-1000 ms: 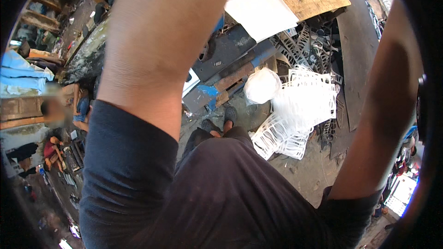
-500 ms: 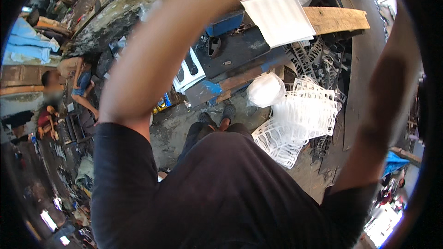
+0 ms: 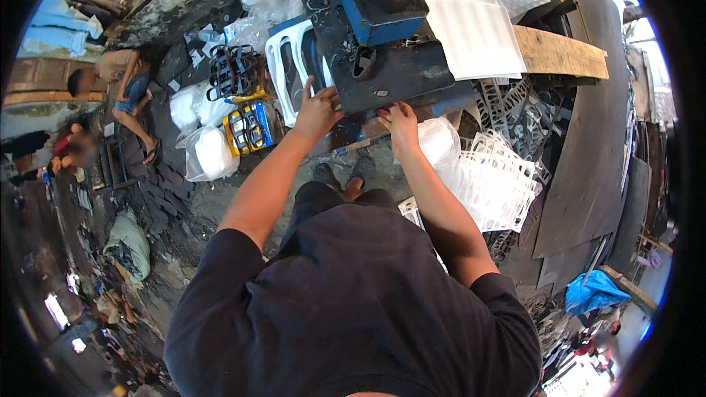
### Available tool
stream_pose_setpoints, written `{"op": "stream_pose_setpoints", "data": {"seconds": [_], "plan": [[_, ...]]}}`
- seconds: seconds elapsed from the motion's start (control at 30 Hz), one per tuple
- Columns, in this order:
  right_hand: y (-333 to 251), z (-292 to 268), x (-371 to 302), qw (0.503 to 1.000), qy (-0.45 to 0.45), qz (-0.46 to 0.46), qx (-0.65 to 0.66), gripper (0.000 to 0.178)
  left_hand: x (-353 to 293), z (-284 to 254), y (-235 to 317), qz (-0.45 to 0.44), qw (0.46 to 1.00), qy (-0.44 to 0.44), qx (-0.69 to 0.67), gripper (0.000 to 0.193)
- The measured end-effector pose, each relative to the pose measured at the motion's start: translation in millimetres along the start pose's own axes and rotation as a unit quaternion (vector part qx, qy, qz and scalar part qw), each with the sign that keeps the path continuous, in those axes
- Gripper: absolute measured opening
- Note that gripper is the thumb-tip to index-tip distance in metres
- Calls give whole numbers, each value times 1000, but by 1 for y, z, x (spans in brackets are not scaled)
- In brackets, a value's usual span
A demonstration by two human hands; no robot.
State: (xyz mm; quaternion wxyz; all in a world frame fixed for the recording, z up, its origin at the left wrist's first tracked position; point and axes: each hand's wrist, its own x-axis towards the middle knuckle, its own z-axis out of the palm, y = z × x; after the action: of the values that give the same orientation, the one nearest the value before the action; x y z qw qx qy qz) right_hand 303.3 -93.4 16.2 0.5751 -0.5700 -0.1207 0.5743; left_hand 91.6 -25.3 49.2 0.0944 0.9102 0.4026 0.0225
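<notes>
A thick dark board [image 3: 412, 73] lies on the bed of a blue metal press [image 3: 390, 28]. My left hand [image 3: 318, 113] is at its left front corner, index finger raised and the other fingers curled against the edge. Along the front edge, my right hand [image 3: 401, 125] is closed with thumb and fingers on the rim. On the board stand a small dark metal ring, shaped like a cutting die [image 3: 363, 63], and a tiny flat piece [image 3: 381, 93]. Just left of my left hand lies a white sheet with long cut-outs [image 3: 282, 77].
White foam sheets [image 3: 474, 37] lie right of the press beside a wooden plank [image 3: 562, 53]. White cut-out webbing [image 3: 496, 187] and a white bag [image 3: 439, 141] sit lower right. Sandals [image 3: 237, 70], a yellow-blue pack [image 3: 250, 129] and plastic bags [image 3: 209, 154] lie left. A person [image 3: 129, 84] sits far left.
Both my arms have come down from high and wide to the board's front edge. The view has shifted, showing the press, sandals and bags on the left.
</notes>
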Motion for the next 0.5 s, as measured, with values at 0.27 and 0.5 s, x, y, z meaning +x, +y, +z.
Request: {"op": "stream_pose_setpoints", "data": {"seconds": [0.27, 0.5], "plan": [[8, 10, -15, 992, -35, 118, 26, 38, -40, 6, -11, -108, 976, -110, -153, 47], [22, 12, -23, 990, -50, 129, 17, 45, 33, 42, -24, -400, 722, 120, -552, 47]]}}
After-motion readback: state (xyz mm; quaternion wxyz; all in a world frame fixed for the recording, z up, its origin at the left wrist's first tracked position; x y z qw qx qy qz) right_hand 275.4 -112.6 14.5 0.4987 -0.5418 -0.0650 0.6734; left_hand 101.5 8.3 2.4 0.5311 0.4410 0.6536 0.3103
